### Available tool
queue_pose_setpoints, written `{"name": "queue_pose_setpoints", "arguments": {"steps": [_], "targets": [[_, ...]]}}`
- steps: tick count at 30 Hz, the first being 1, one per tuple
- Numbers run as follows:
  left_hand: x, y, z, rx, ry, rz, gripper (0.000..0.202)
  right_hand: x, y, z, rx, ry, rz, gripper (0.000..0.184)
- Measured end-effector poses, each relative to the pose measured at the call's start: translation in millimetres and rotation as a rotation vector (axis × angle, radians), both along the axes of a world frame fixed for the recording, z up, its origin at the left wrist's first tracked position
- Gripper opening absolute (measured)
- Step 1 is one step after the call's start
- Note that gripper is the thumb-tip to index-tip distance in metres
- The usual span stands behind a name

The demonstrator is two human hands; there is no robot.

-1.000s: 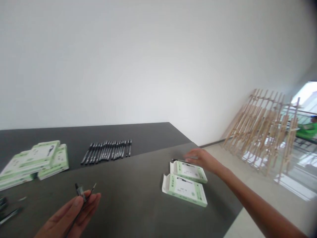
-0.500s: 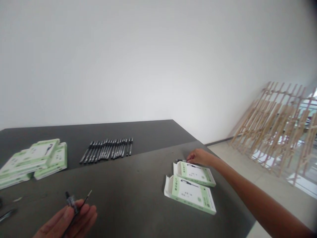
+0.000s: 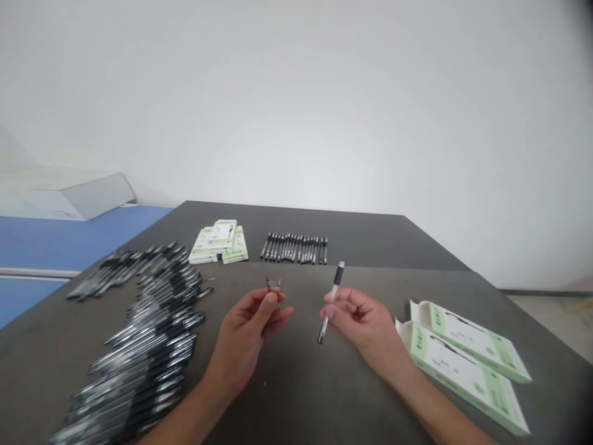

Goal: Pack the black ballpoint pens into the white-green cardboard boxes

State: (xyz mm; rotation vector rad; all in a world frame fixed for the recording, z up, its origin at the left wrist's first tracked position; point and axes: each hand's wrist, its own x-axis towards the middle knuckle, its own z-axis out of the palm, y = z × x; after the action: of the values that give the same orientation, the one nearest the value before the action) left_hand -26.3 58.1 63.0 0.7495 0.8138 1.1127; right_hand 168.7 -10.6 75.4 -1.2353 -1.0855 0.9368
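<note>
Pinching a tiny dark pen part point(image 3: 273, 283) between thumb and forefinger, my left hand point(image 3: 248, 327) is almost closed; the part is too small to make out further. My right hand point(image 3: 361, 318) holds a clear-barrelled pen point(image 3: 332, 301) in its fingertips, narrow grip, just apart from the left. The pen's long axis tilts, its black upper end pointing away from me and leaning right, its lower end toward me.

Open dark grey tabletop point(image 3: 296, 383) lies under and between my hands, the widest room for moving. To the left, a heap of black pens point(image 3: 143, 346) runs along the table's left edge, with a blue surface point(image 3: 60, 238) beyond it. Two open green-and-white boxes point(image 3: 463, 364) sit at the right, close to that side's edge. Toward the far edge lie a stack of green-and-white boxes point(image 3: 220, 242) and a row of black pens point(image 3: 294, 247) — the print on every box is too small or blurred to read.
</note>
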Motion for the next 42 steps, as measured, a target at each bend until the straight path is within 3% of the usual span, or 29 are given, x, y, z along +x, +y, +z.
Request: {"name": "queue_pose_setpoints", "arguments": {"steps": [3,7,13,17,23,27,33,37,42], "targets": [[1,1,-7.8,0.092,0.02,0.055,0.039,-27,12,-8.3,0.004,0.152,0.041,0.035],[4,-4,-12.5,0.142,0.048,0.057,0.037,-33,20,-15.3,-0.032,0.339,0.027,0.016],[4,-14,-5.7,0.048,-0.037,-0.149,0.032,-37,18,-23.3,-0.111,0.321,0.027,0.034],[3,-16,0.3,-0.004,-0.089,-0.278,0.03,-43,12,-20.4,-0.176,0.285,0.093,0.058],[-3,-13,1.1,0.079,-0.04,-0.374,0.022,-41,7,-10.9,-0.19,0.33,0.152,0.052],[-7,-10,-2.5,0.126,-0.01,-0.418,0.02,-32,6,-8.9,-0.147,0.309,0.101,0.046],[-9,-11,1.6,0.254,0.243,-0.394,0.021,-4,-1,7.9,0.114,0.225,-0.193,0.036],[-7,-18,7.5,0.297,0.382,-0.47,0.021,2,-12,23.1,0.266,0.256,-0.206,0.03],[-4,-24,6.4,0.271,0.372,-0.488,0.017,4,-19,30.5,0.296,0.189,-0.223,0.024]]}}
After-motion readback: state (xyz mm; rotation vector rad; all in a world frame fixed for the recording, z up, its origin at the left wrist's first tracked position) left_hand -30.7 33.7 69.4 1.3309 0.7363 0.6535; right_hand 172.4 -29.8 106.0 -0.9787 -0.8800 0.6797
